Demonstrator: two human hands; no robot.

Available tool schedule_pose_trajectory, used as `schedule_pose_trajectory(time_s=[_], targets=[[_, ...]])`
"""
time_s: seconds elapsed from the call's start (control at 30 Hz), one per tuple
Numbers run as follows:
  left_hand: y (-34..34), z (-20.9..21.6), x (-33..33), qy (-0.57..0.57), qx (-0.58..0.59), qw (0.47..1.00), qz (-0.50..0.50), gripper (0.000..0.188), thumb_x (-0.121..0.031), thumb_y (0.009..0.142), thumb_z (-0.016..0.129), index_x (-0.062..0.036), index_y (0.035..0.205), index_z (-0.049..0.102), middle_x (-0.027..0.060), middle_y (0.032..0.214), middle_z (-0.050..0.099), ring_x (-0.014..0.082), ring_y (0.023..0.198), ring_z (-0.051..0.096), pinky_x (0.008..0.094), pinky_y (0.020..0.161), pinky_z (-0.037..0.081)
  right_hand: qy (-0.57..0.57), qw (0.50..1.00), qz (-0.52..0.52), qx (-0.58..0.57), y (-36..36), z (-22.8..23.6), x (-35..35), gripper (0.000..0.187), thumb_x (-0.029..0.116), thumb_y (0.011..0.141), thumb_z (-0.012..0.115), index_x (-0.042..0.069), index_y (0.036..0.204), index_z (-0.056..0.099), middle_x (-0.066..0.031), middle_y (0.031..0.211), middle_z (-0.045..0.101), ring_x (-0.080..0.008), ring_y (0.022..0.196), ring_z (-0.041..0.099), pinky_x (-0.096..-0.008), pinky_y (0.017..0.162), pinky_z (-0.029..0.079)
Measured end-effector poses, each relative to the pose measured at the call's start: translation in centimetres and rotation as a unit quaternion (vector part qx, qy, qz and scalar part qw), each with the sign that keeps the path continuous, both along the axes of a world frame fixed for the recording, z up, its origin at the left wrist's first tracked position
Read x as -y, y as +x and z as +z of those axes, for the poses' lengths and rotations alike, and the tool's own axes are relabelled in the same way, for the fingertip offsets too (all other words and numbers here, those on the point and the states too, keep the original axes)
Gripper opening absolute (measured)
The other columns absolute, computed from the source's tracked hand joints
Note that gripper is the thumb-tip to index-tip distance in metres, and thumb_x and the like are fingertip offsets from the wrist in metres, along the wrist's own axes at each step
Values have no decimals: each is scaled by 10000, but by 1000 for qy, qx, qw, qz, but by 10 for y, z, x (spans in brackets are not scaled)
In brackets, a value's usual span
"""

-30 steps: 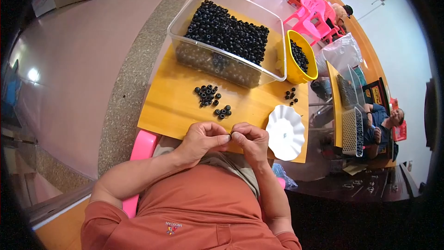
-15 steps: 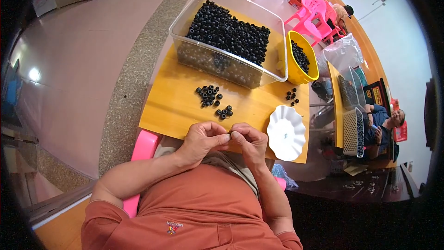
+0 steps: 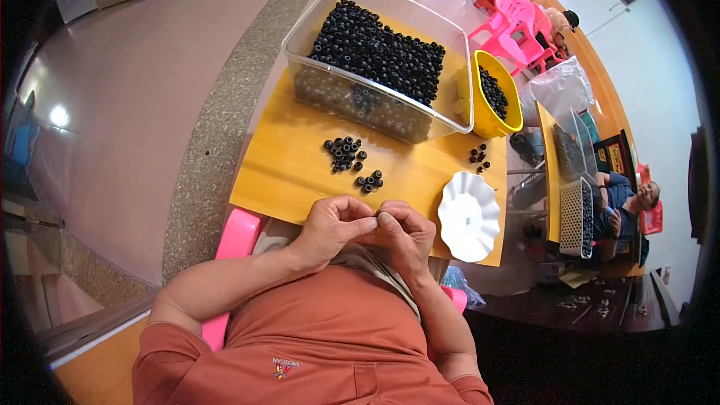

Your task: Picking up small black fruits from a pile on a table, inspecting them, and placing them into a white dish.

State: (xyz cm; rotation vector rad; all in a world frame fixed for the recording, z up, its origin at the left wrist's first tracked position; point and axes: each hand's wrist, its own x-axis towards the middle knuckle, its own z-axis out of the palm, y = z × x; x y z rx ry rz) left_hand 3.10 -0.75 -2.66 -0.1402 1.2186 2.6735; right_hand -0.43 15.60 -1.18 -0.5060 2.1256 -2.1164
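Both of my hands meet at the table's near edge, fingers closed in a pinch. My left hand [image 3: 334,226] and my right hand [image 3: 409,234] press thumbs and forefingertips round a small dark piece [image 3: 379,214], mostly hidden by the fingers. Just beyond them lies a loose cluster of small black round pieces [image 3: 345,154], each with a hole. A smaller group of the same black pieces [image 3: 368,181] sits closer to my hands. To the right of my right hand is a white scalloped dish [image 3: 469,217] with a small mark in its middle.
A large clear plastic bin [image 3: 360,114] full of black pieces stands at the table's far side. Beside it is a yellow tub [image 3: 508,121] of similar pieces, with a few loose ones [image 3: 478,157] nearer. A person [image 3: 621,199] sits at another table on the right, past pink chairs [image 3: 514,22].
The whole view has shifted slightly, so the table and bins appear a little further right. My hands stay together in the same pinch.
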Motion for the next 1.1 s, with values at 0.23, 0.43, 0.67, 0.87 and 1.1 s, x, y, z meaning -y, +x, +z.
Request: schedule_pose_trajectory(time_s=[0.23, 0.43, 0.67, 0.87, 1.1], targets=[[1, 2, 0, 18, 17, 1000, 15, 82, -3, 858, 652, 3, 933, 621, 51, 878, 648, 108, 794, 627, 243, 729, 538, -7, 998, 63, 13, -5, 0, -6, 170, -27, 844, 650, -45, 1012, 634, -95, 1034, 602, -145, 948, 579, -245, 819, 465], [-1, 6, 1, 33, 23, 999, 17, 90, -5, 855, 656, 1, 939, 625, 57, 886, 655, 110, 794, 631, 239, 715, 537, -8, 995, 98, -34, -6, -2, -6, 326, -86, 775, 690, -52, 1082, 588, -109, 1050, 575, -174, 957, 583, -264, 819, 488], [-1, 7, 2, 27, 15, 1000, 7, 108, -7, 852, 659, 2, 955, 625, 63, 902, 663, 115, 800, 635, 240, 720, 537, 141, 966, 49, -209, -8, 2, -3, 337, -15, 709, 756, 8, 1015, 617, -122, 931, 619, -202, 799, 628, -281, 697, 511], [1, 12, 0, 32, 22, 999, 10, 116, -6, 847, 663, -2, 955, 623, 60, 889, 659, 110, 802, 631, 242, 728, 535, 150, 959, 34, -238, -7, 3, -1, 325, 0, 705, 766, 16, 996, 624, -116, 903, 616, -200, 756, 620, -280, 670, 503], [3, 5, -2, 15, 5, 999, 47, 98, 1, 839, 659, -16, 907, 591, 40, 834, 634, 89, 744, 611, 222, 677, 522, 95, 981, 36, -165, -2, -3, 2, 309, -15, 708, 770, 2, 983, 630, -105, 899, 608, -176, 787, 603, -257, 673, 490]])
